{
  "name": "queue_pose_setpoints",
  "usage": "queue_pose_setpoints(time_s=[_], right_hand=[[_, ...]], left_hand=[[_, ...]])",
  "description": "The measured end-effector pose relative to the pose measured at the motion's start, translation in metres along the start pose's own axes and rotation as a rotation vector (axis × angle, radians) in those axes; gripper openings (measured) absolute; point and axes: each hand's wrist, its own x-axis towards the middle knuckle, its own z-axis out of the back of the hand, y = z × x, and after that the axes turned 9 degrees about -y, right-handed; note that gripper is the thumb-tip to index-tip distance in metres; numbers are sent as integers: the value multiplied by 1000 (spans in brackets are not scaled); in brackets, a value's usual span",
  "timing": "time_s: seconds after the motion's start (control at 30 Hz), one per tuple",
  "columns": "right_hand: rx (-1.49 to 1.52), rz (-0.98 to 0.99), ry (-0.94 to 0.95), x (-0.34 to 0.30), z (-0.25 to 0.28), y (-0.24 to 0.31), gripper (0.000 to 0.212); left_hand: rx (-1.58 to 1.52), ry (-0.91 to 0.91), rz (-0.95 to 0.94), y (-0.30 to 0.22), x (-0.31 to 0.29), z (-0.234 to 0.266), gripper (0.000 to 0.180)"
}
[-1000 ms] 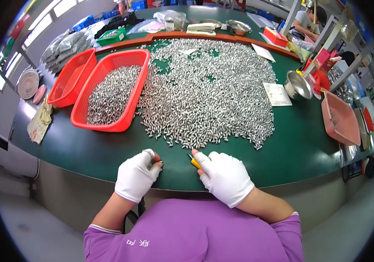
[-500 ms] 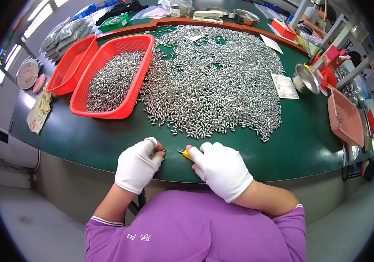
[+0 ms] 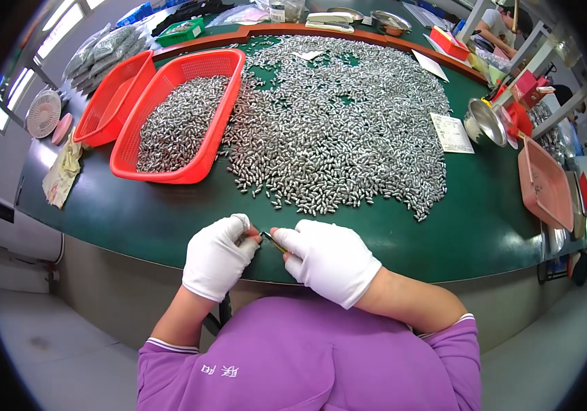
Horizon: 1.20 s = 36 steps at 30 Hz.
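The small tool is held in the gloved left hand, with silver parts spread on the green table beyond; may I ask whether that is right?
Not quite: the small tool is held in the gloved right hand, as the head view shows; the silver parts are indeed spread on the green table beyond.

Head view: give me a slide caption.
Gloved left hand beside gloved right hand, which holds a small tool, before silver pieces scattered on a green table.
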Motion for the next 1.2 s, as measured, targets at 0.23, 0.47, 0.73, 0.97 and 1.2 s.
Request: queue_pose_setpoints(time_s=[0.23,0.47,0.73,0.97,1.2], right_hand=[[19,-10,-20,-1,0,-2,29],[22,12,48,4,1,-5,29],[27,-39,57,4,3,1,29],[87,-47,57,4,1,-3,30],[78,-22,77,8,1,-5,28]], left_hand=[[-17,14,26,-2,1,2,7],[-5,21,-8,2,2,1,10],[-5,35,-13,1,3,2,10],[-7,30,-19,1,3,2,11],[-15,29,-35,2,4,3,11]])
